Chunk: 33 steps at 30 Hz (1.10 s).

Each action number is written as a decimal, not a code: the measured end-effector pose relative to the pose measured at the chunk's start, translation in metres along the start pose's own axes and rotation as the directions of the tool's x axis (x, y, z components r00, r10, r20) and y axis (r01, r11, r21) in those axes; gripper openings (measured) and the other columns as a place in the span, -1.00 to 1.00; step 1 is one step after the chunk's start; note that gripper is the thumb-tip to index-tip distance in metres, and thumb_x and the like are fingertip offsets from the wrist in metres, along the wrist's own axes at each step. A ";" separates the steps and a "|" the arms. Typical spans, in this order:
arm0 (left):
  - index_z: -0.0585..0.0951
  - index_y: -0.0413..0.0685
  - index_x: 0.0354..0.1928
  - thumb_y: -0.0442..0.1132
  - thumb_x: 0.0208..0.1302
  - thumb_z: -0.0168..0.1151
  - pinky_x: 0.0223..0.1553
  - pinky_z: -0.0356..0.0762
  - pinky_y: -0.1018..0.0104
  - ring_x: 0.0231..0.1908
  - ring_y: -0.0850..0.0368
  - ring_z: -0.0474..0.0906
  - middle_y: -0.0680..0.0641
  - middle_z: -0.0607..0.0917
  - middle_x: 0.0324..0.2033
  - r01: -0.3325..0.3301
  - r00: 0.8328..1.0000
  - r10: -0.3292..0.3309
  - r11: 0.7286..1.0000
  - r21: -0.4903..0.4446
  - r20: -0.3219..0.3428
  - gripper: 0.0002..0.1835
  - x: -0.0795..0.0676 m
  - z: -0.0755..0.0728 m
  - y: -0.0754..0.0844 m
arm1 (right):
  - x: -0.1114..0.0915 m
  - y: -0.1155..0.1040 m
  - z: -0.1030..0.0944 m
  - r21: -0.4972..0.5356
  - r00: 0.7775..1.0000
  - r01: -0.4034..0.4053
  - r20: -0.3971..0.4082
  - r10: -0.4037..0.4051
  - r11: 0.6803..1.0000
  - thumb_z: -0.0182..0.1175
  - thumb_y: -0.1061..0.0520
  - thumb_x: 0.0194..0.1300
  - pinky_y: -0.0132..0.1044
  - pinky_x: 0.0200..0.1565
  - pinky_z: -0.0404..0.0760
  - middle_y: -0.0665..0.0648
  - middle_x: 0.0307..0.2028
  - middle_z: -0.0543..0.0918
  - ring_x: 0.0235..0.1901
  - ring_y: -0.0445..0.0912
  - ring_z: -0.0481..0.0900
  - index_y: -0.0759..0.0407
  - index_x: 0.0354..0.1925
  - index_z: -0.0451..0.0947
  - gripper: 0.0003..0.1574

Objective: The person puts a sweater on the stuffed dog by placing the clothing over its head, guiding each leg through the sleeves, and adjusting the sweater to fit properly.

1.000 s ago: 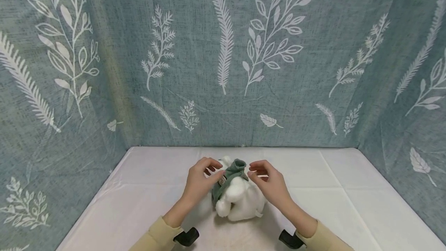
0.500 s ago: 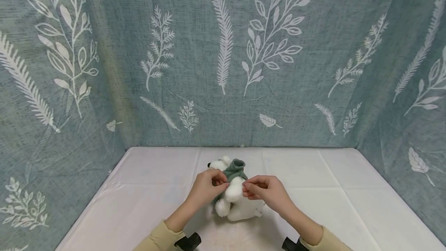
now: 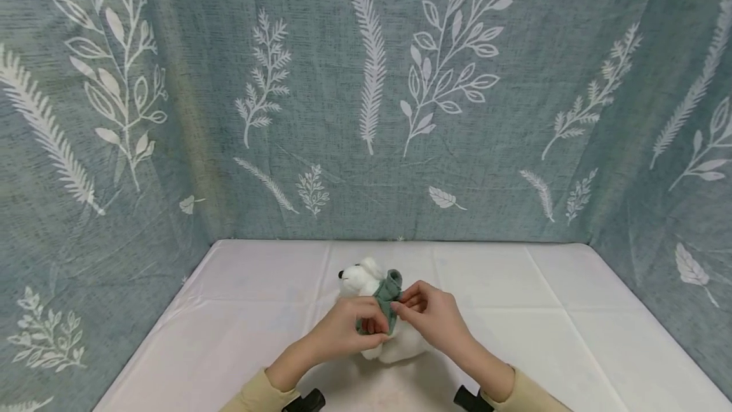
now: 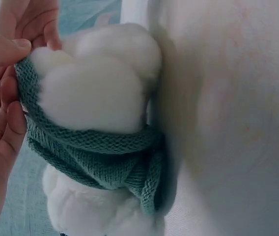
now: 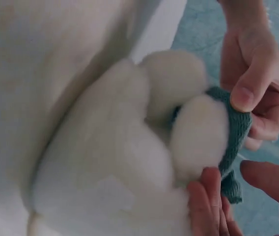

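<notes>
A white plush animal [image 3: 357, 280] with a black nose lies on the table, wearing a green knitted sweater [image 3: 387, 294]. My left hand [image 3: 350, 326] pinches the sweater's edge between thumb and fingers; in the right wrist view the knit hem [image 5: 237, 130] bends around a stubby white limb [image 5: 201, 135]. My right hand [image 3: 431, 315] is close on the other side, its fingers [image 5: 209, 201] against the plush and its thumb held apart, a bit of green knit between them. In the left wrist view the sweater [image 4: 105, 157] lies bunched around the body.
A white cloth covers the table [image 3: 515, 310]. Teal curtains [image 3: 320, 100] with white leaf prints rise behind and at both sides. Black wrist-worn devices [image 3: 305, 401] sit at the sleeve cuffs.
My left hand has moved down and right onto the sweater's edge. My right hand went down, then back up slightly. The plush's head shows more clearly now.
</notes>
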<state>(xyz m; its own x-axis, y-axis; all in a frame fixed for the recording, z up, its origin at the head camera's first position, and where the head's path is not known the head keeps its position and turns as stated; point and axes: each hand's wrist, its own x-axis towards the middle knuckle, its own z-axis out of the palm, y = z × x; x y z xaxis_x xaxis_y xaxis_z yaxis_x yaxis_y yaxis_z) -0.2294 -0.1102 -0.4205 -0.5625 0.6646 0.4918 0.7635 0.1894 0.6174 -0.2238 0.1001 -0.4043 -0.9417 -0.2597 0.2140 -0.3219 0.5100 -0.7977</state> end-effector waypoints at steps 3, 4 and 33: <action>0.65 -0.05 -0.40 -0.30 0.17 0.34 -0.45 0.50 0.54 -0.48 0.40 0.44 0.06 0.60 -0.43 -0.030 0.999 0.029 0.998 0.055 0.019 -0.97 0.002 0.003 0.000 | 0.002 0.000 0.004 -0.105 0.999 0.038 -0.034 -0.042 0.994 0.31 -0.10 0.19 -0.47 -0.47 0.53 -0.07 -0.52 0.61 -0.53 -0.31 0.55 0.09 -0.40 0.50 -0.69; 0.65 -0.03 -0.39 -0.30 0.16 0.34 -0.45 0.49 0.55 -0.47 0.40 0.44 0.06 0.60 -0.42 -0.027 0.999 0.026 0.998 0.064 0.028 -0.96 0.003 0.004 0.000 | 0.002 0.000 0.005 -0.137 0.997 0.055 -0.038 -0.060 0.989 0.32 -0.06 0.18 -0.47 -0.48 0.52 -0.08 -0.54 0.60 -0.54 -0.32 0.54 0.07 -0.43 0.49 -0.72; 0.64 -0.16 -0.39 -0.18 0.21 0.30 -0.41 0.43 0.44 -0.48 0.28 0.46 -0.03 0.63 -0.45 0.507 0.817 -0.539 0.841 -0.186 -0.207 -0.83 0.008 -0.001 -0.025 | -0.007 0.022 0.008 -0.136 0.983 0.184 0.037 -0.180 0.974 0.34 0.31 -0.07 -0.47 -0.50 0.54 -0.13 -0.61 0.58 -0.61 -0.38 0.50 -0.02 -0.51 0.51 -0.74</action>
<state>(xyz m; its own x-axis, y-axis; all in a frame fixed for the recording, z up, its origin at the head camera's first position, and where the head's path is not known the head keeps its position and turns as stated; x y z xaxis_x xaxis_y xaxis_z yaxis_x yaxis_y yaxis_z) -0.2531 -0.1100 -0.4315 -0.9363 0.2910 0.1964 0.2978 0.3620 0.8833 -0.2237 0.1068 -0.4276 -0.8640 -0.3774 0.3334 -0.4996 0.5602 -0.6607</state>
